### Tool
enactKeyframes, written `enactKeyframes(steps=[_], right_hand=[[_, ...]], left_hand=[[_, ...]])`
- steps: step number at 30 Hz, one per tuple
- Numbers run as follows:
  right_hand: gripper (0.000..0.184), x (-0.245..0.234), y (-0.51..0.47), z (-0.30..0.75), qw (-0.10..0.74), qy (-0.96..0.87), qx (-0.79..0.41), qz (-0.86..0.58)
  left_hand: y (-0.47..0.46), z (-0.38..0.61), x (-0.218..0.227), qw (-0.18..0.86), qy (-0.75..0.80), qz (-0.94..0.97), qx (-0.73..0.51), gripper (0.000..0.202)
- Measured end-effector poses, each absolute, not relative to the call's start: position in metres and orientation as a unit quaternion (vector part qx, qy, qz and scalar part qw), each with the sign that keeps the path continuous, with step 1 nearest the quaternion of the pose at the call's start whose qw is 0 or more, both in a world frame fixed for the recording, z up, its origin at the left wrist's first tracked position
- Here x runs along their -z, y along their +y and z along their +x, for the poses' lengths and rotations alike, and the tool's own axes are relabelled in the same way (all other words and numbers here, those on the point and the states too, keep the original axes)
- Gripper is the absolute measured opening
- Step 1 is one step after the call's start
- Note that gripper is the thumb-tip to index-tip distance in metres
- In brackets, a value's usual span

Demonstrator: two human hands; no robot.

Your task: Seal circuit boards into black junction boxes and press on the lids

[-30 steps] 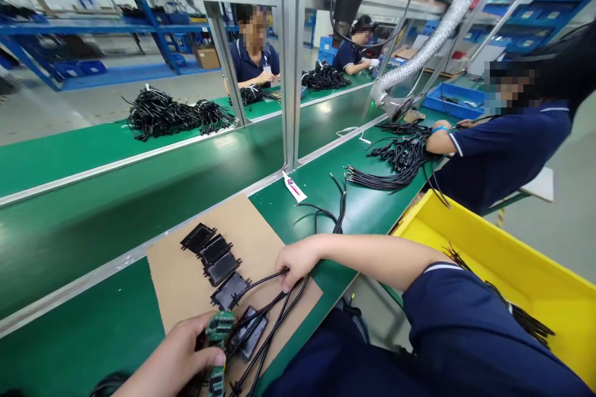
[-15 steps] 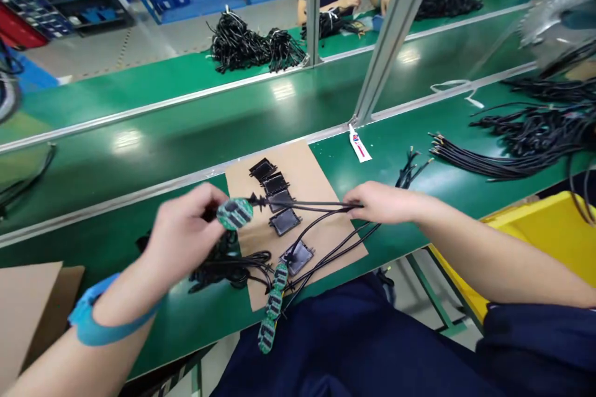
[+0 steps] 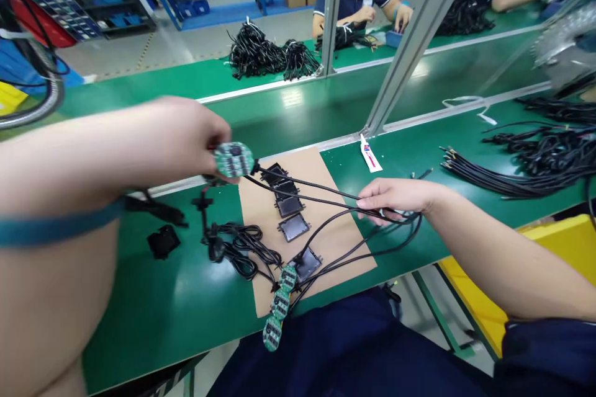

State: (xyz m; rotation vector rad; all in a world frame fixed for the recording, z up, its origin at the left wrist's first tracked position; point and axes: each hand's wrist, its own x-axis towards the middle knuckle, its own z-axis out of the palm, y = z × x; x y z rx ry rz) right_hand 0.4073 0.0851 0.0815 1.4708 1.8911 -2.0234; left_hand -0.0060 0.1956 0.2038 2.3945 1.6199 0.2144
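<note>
My left hand (image 3: 186, 130) is raised above the green bench and pinches a small round green circuit board (image 3: 233, 159). Black cables (image 3: 298, 189) run from that board to my right hand (image 3: 395, 196), whose fingers are closed round them over the right edge of a brown cardboard sheet (image 3: 335, 236). Several black plastic housings (image 3: 291, 208) lie in a row on the cardboard. Three more green boards (image 3: 279, 304) with cables lie at the near edge of the bench. A blue wrist strap (image 3: 51, 226) circles my left forearm.
A coiled black cable (image 3: 237, 248) and loose black parts (image 3: 162, 240) lie left of the cardboard. A small glue tube (image 3: 370, 155) lies by the metal post (image 3: 410, 49). A bundle of black cables (image 3: 521, 161) spreads at right. A yellow bin (image 3: 559, 242) stands beside me. Other people work across the belt.
My left hand has lifted the round board higher and further up the bench. My right hand has slid right along the cables, pulling them into a loop.
</note>
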Motion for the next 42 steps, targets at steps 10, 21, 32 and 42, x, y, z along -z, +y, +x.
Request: enactKeyframes(steps=[10, 21, 32, 42], right_hand=[[0.035, -0.065, 0.119, 0.412, 0.141, 0.672, 0.312, 0.656], [0.041, -0.032, 0.145, 0.378, 0.157, 0.713, 0.126, 0.672], [0.012, 0.005, 0.115, 0.314, -0.024, 0.826, 0.223, 0.517], [0.020, -0.014, 0.116, 0.366, -0.192, 0.688, 0.283, 0.640]], left_hand=[[0.248, 0.063, -0.049, 0.365, 0.544, 0.755, 0.002, 0.036], [0.117, 0.013, -0.037, 0.171, 0.525, 0.830, 0.083, 0.029], [0.150, -0.031, -0.079, -0.001, 0.430, 0.881, 0.198, 0.034], [0.163, -0.048, -0.045, 0.009, 0.466, 0.859, 0.213, 0.038]])
